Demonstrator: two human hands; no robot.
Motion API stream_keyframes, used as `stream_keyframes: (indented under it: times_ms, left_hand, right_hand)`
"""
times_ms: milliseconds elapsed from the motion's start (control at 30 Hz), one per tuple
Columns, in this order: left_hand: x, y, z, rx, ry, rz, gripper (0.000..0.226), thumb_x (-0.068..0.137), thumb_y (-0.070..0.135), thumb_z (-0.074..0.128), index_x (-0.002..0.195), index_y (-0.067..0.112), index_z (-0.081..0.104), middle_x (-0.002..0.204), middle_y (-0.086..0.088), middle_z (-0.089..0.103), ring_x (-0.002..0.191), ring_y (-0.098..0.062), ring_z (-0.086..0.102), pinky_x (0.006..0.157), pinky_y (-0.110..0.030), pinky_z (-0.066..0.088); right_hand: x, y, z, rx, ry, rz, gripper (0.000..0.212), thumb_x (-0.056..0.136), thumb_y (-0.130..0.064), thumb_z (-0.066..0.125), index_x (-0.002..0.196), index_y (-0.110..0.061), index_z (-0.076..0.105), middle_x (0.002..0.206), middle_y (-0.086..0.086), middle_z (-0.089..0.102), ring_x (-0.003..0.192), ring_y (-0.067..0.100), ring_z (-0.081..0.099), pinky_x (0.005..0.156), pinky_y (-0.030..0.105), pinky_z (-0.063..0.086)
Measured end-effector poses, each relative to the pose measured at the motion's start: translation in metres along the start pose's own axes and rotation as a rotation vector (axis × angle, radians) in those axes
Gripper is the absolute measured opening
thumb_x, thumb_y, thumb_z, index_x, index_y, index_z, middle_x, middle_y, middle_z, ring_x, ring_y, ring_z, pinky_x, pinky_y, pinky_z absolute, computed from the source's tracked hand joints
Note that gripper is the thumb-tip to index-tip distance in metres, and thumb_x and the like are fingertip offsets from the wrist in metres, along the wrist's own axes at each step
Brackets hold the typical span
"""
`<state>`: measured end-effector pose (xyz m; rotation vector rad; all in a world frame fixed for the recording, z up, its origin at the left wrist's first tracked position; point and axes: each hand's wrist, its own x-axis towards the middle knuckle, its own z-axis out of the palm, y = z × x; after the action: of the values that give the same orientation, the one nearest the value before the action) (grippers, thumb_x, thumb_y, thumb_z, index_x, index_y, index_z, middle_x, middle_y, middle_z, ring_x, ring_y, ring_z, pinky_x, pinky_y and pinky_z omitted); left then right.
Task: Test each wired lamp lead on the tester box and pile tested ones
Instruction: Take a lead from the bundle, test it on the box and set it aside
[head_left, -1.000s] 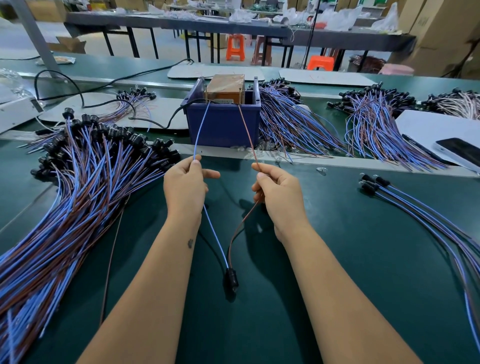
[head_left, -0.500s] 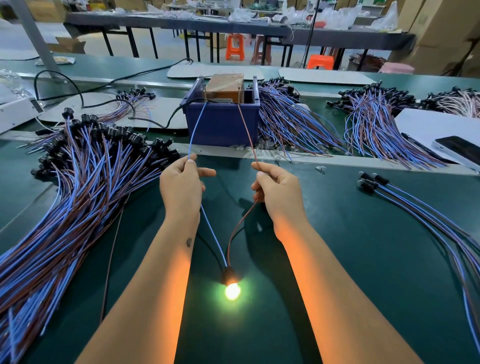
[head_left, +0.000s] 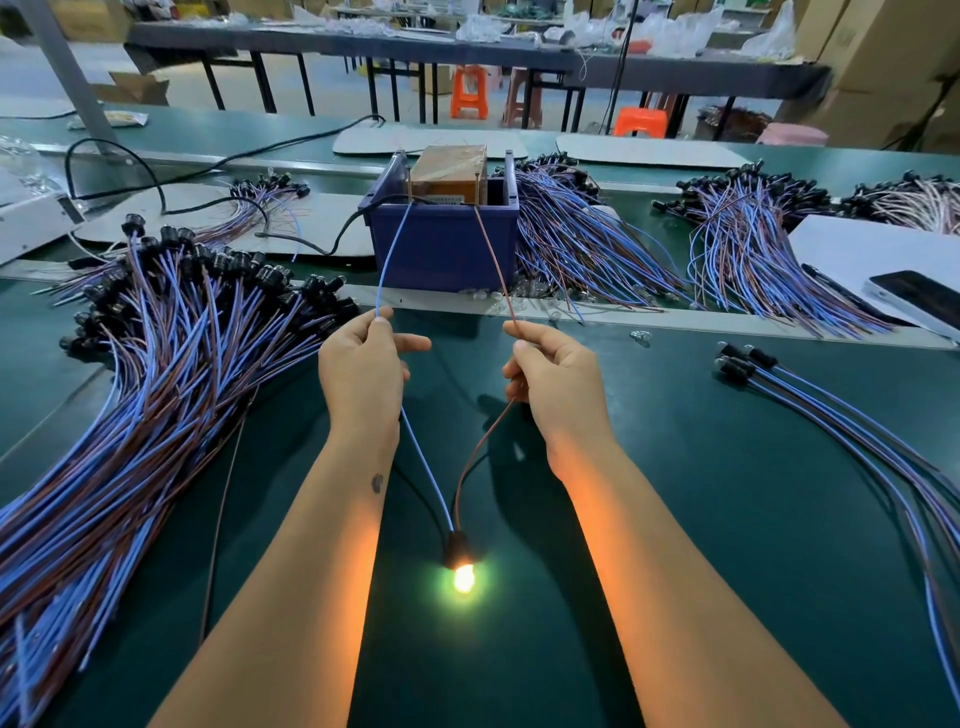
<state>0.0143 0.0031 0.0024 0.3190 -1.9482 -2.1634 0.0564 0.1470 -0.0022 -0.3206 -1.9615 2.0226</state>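
Where the 2 wire ends met the tester box (head_left: 451, 171) was too small to make out, and the big pile of leads (head_left: 156, 395) on the left ran off the frame edge. The left hand (head_left: 361, 376) pinched the blue wire (head_left: 387, 260) between thumb and forefinger, its other fingers curled; the right hand (head_left: 558, 387) pinched the brown wire (head_left: 493, 254) the same way. Both wires ran up to the box, which sat in a dark blue bin (head_left: 441, 244). Between the forearms, the lead's lamp (head_left: 462, 578) glowed on the green bench (head_left: 727, 571). A few leads (head_left: 810, 410) lay apart at the right, near a phone (head_left: 919, 301).
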Motion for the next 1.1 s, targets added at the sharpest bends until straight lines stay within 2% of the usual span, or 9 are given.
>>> stream_keyframes:
  times_ms: [533, 733, 867, 900, 967, 1033, 1100]
  left_hand:
    - [-0.001, 0.001, 0.0, 0.007, -0.012, 0.011, 0.022, 0.1, 0.015, 0.043, 0.102, 0.025, 0.063, 0.065, 0.005, 0.072, 0.038, -0.005, 0.037, 0.041, -0.014, 0.034]
    - [-0.008, 0.0, 0.008, 0.172, -0.229, 0.075, 0.022, 0.099, 0.026, 0.053, 0.09, 0.031, 0.072, 0.068, 0.015, 0.072, 0.053, 0.005, 0.049, 0.058, -0.02, 0.04]
    - [-0.015, 0.0, 0.013, 0.111, -0.356, 0.045, 0.02, 0.097, 0.023, 0.058, 0.091, 0.029, 0.076, 0.054, 0.02, 0.058, 0.051, 0.005, 0.051, 0.053, -0.014, 0.041]
    - [-0.015, 0.0, 0.014, 0.096, -0.377, 0.037, 0.019, 0.096, 0.022, 0.059, 0.092, 0.027, 0.077, 0.058, 0.019, 0.062, 0.057, 0.003, 0.054, 0.057, -0.015, 0.043]
    - [-0.014, 0.0, 0.013, 0.065, -0.42, 0.009, 0.019, 0.095, 0.024, 0.06, 0.093, 0.025, 0.079, 0.063, 0.013, 0.064, 0.068, -0.014, 0.055, 0.066, -0.026, 0.045]
    - [-0.013, 0.0, 0.011, 0.053, -0.459, -0.007, 0.02, 0.095, 0.025, 0.06, 0.091, 0.025, 0.079, 0.055, 0.01, 0.051, 0.063, -0.019, 0.045, 0.061, -0.029, 0.038]
    - [-0.012, 0.0, 0.01, 0.046, -0.453, -0.012, 0.021, 0.095, 0.025, 0.061, 0.083, 0.025, 0.079, 0.051, 0.01, 0.044, 0.052, -0.01, 0.039, 0.056, -0.024, 0.035]
  right_hand:
    - [0.0, 0.0, 0.001, 0.005, 0.01, -0.016, 0.03, 0.097, -0.006, 0.048, 0.098, -0.028, 0.068, 0.056, -0.01, 0.058, 0.049, 0.005, 0.053, 0.053, 0.017, 0.047]
    - [-0.005, 0.0, 0.002, -0.06, -0.077, -0.14, 0.026, 0.097, -0.006, 0.053, 0.113, -0.024, 0.064, 0.062, -0.007, 0.062, 0.052, 0.008, 0.051, 0.056, 0.019, 0.048]
    - [-0.01, -0.003, 0.008, -0.076, -0.13, -0.193, 0.014, 0.093, -0.004, 0.059, 0.096, -0.017, 0.06, 0.068, 0.001, 0.068, 0.058, 0.008, 0.057, 0.056, 0.025, 0.05]
    - [-0.011, -0.003, 0.009, -0.075, -0.148, -0.191, 0.014, 0.093, -0.002, 0.06, 0.093, -0.016, 0.059, 0.07, 0.005, 0.068, 0.061, 0.01, 0.059, 0.057, 0.027, 0.05]
    - [-0.011, -0.003, 0.01, -0.086, -0.171, -0.201, 0.014, 0.092, -0.001, 0.061, 0.09, -0.015, 0.059, 0.07, 0.007, 0.067, 0.066, 0.016, 0.061, 0.059, 0.031, 0.049]
    - [-0.011, -0.003, 0.01, -0.086, -0.18, -0.221, 0.013, 0.091, -0.001, 0.062, 0.09, -0.014, 0.061, 0.069, 0.005, 0.067, 0.068, 0.017, 0.061, 0.061, 0.032, 0.048]
    - [-0.011, -0.003, 0.009, -0.073, -0.191, -0.229, 0.013, 0.093, -0.002, 0.06, 0.091, -0.014, 0.064, 0.07, 0.004, 0.067, 0.067, 0.014, 0.061, 0.058, 0.028, 0.047]
